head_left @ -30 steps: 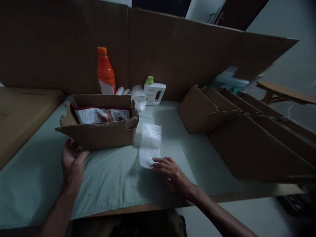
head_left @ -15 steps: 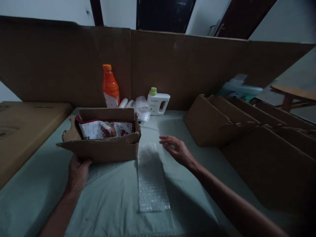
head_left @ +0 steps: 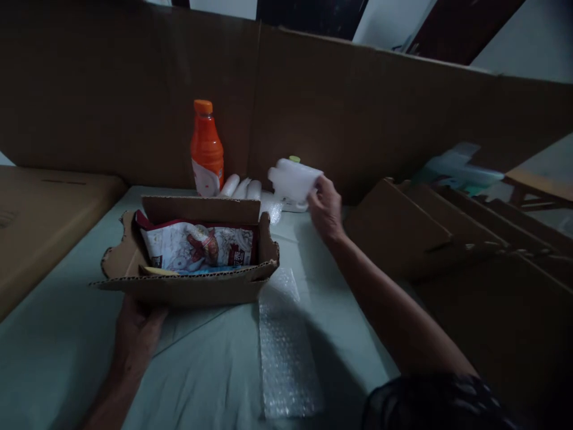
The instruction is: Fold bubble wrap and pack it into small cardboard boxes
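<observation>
My left hand (head_left: 138, 328) grips the near lower edge of an open cardboard box (head_left: 192, 292), its fingers hidden beneath. Inside the box lies a white and dark red printed packet (head_left: 201, 243), with a strip of blue and yellow in front of it. At the back, my right hand (head_left: 326, 206) pinches a whitish, motion-blurred piece of bubble wrap (head_left: 295, 179). That piece covers most of a white jug (head_left: 295, 206), leaving its green cap in sight. A flat bubble wrap sheet (head_left: 289, 352) lies on the cloth, right of the box.
An orange bottle (head_left: 208, 149) stands behind the box, beside several white rolls (head_left: 242, 188). Cardboard boxes (head_left: 398, 230) line the right side, and a large closed carton (head_left: 54, 221) lies at left. A tall cardboard wall (head_left: 358, 101) runs along the back.
My right hand has moved forward from over the table to the back and taken hold of bubble wrap there. My left hand stays on the box, which now shows more of its inside.
</observation>
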`<state>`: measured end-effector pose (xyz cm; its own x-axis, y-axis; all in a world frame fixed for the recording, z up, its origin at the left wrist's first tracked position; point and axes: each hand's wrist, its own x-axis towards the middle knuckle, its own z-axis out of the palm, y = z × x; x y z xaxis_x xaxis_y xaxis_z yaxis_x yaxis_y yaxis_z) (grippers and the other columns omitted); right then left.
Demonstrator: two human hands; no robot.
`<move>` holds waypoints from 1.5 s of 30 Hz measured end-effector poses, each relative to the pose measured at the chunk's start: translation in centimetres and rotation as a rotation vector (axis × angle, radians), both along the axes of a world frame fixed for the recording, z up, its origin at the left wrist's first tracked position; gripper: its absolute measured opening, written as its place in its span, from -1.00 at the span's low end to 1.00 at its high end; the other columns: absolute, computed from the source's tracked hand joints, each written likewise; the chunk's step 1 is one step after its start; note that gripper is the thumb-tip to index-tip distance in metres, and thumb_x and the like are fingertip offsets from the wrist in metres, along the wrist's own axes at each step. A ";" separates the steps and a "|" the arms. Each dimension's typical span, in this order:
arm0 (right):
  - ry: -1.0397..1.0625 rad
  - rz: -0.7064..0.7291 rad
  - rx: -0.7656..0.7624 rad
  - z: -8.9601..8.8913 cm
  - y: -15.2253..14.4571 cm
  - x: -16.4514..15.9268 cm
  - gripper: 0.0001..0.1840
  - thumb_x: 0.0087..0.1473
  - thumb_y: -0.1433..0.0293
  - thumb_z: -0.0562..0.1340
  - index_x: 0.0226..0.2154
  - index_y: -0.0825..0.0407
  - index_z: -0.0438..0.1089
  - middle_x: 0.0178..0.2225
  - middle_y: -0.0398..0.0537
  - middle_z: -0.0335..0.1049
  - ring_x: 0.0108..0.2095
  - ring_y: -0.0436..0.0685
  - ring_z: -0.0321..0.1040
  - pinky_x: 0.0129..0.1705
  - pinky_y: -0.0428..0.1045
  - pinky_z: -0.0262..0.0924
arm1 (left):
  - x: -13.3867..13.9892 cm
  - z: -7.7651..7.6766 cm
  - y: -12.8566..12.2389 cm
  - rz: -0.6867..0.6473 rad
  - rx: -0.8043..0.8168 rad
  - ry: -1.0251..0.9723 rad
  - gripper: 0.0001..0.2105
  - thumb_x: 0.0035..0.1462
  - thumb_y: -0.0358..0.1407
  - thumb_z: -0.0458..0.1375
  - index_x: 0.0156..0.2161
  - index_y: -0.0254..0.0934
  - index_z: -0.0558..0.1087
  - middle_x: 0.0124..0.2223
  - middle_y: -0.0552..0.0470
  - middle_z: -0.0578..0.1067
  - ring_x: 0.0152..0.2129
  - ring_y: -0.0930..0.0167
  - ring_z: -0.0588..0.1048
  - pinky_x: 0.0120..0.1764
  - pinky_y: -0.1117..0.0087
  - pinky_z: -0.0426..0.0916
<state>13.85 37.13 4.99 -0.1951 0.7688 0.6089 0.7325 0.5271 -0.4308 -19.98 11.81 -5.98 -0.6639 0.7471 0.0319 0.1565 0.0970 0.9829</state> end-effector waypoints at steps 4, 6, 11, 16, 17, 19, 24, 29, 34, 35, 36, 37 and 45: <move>0.671 -0.046 -0.403 -1.7 -7.6 4.8 -0.45 0.10 -0.03 0.19 -0.03 0.01 0.42 -0.22 -0.04 0.46 -0.30 0.07 0.39 -0.28 -0.01 0.38 | 0.2 0.2 -0.1 -0.015 0.090 -0.028 -0.47 -0.16 -0.26 0.29 0.01 -0.20 0.40 -0.06 0.03 0.51 -0.04 0.20 0.48 0.18 0.13 0.33; 0.702 -0.070 -0.600 -3.2 -11.2 6.2 -0.44 -0.03 -0.06 0.26 -0.15 0.03 0.45 -0.35 -0.08 0.44 -0.42 0.03 0.35 -0.40 -0.05 0.34 | 0.5 0.9 -0.1 -0.032 0.130 -0.041 -0.46 -0.18 -0.30 0.28 0.02 -0.21 0.40 -0.05 0.02 0.52 -0.01 0.19 0.48 0.20 0.13 0.32; 0.521 -0.131 -0.756 -5.4 -17.0 8.5 -0.52 -0.19 0.08 0.37 -0.27 0.08 0.49 -0.52 -0.08 0.42 -0.52 0.06 0.33 -0.56 -0.09 0.18 | 1.2 2.1 -0.4 -0.038 0.211 -0.067 -0.39 -0.24 -0.36 0.24 0.05 -0.25 0.40 0.03 -0.08 0.53 0.12 0.11 0.43 0.25 0.09 0.27; 0.336 -0.195 -0.675 -4.5 -19.5 10.4 -0.59 -0.11 0.16 0.34 -0.23 0.08 0.52 -0.39 -0.02 0.51 -0.40 0.12 0.40 -0.40 -0.05 0.23 | 0.7 1.3 -0.5 -0.052 0.229 -0.059 -0.38 -0.22 -0.37 0.21 0.08 -0.25 0.38 0.06 -0.10 0.52 0.12 0.13 0.45 0.25 0.08 0.28; 0.310 -0.199 -0.651 -4.4 -19.4 10.3 -0.59 -0.09 0.16 0.34 -0.21 0.07 0.52 -0.36 -0.01 0.52 -0.36 0.13 0.41 -0.36 -0.04 0.24 | 0.6 1.0 -0.5 -0.054 0.234 -0.048 -0.38 -0.21 -0.37 0.21 0.09 -0.25 0.37 0.06 -0.10 0.52 0.12 0.14 0.45 0.25 0.09 0.28; 0.272 -0.210 -0.598 -4.4 -18.4 9.4 -0.60 -0.08 0.15 0.34 -0.23 0.07 0.52 -0.33 0.00 0.53 -0.30 0.15 0.42 -0.29 -0.03 0.25 | 0.5 0.5 -0.5 -0.048 0.244 -0.021 -0.36 -0.20 -0.37 0.19 0.11 -0.25 0.35 0.07 -0.10 0.51 0.12 0.17 0.46 0.24 0.11 0.29; 0.256 -0.204 -0.501 -4.7 -15.2 5.8 -0.62 -0.07 0.29 0.29 -0.16 0.12 0.49 -0.40 -0.03 0.53 -0.36 0.13 0.44 -0.31 -0.04 0.28 | 0.2 0.6 -0.1 -0.035 0.206 -0.066 -0.34 -0.23 -0.36 0.19 0.12 -0.32 0.32 0.02 -0.14 0.52 0.06 0.17 0.49 0.24 0.03 0.28; 0.211 -0.140 -0.398 -4.2 -19.5 7.8 -0.71 -0.01 0.40 0.18 -0.22 0.02 0.52 -0.24 -0.02 0.58 -0.19 0.15 0.47 -0.08 0.04 0.31 | -0.5 0.7 -3.9 0.071 0.156 -0.080 -0.27 -0.22 -0.32 0.26 0.18 -0.28 0.30 0.09 -0.19 0.48 0.11 0.11 0.46 0.24 -0.05 0.27; -0.002 0.044 -0.459 -4.0 -27.4 10.1 -0.78 0.15 0.28 0.20 -0.25 -0.02 0.54 -0.23 0.00 0.58 -0.23 0.16 0.49 -0.13 0.06 0.36 | 2.5 0.2 -11.1 -0.037 0.049 0.141 -0.46 0.05 -0.17 0.23 0.16 -0.21 0.40 0.20 -0.16 0.44 0.16 0.08 0.42 0.25 -0.10 0.23; -0.060 0.111 -0.465 -4.0 -28.2 9.4 -0.77 0.18 0.27 0.20 -0.19 -0.02 0.54 -0.17 0.01 0.58 -0.19 0.17 0.49 -0.10 0.07 0.36 | 3.5 0.2 -11.9 -0.063 0.046 0.177 -0.52 0.09 -0.16 0.21 0.14 -0.20 0.42 0.21 -0.15 0.44 0.16 0.09 0.41 0.26 -0.08 0.24; -0.122 0.173 -0.462 -4.0 -28.6 8.3 -0.74 0.19 0.26 0.22 -0.12 -0.01 0.52 -0.10 0.03 0.56 -0.13 0.18 0.48 -0.05 0.08 0.36 | 4.5 0.4 -12.3 -0.098 0.052 0.216 -0.57 0.12 -0.16 0.19 0.10 -0.20 0.45 0.22 -0.13 0.43 0.17 0.11 0.40 0.26 -0.04 0.24; -0.193 0.220 -0.447 -4.0 -28.7 6.9 -0.68 0.18 0.26 0.24 -0.03 -0.01 0.49 -0.02 0.06 0.53 -0.06 0.21 0.46 0.01 0.11 0.34 | 5.4 0.6 -12.4 -0.139 0.060 0.261 -0.62 0.14 -0.16 0.17 0.05 -0.21 0.47 0.22 -0.12 0.43 0.17 0.13 0.40 0.25 0.00 0.25; -0.687 0.179 -0.486 -4.0 -24.9 -0.6 -0.81 0.24 0.41 0.23 -0.33 0.10 0.55 -0.25 0.12 0.55 -0.17 0.22 0.45 -0.07 0.08 0.25 | 6.0 0.6 -7.9 -0.295 0.030 0.406 -0.64 0.12 -0.13 0.09 -0.07 -0.27 0.54 0.09 -0.17 0.52 0.07 0.13 0.47 0.16 0.04 0.34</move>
<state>13.21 12.23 1.00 -0.5428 0.8362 -0.0778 0.8372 0.5313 -0.1297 -13.94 3.94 -5.41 -0.3543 0.8958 0.2683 0.5433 -0.0363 0.8388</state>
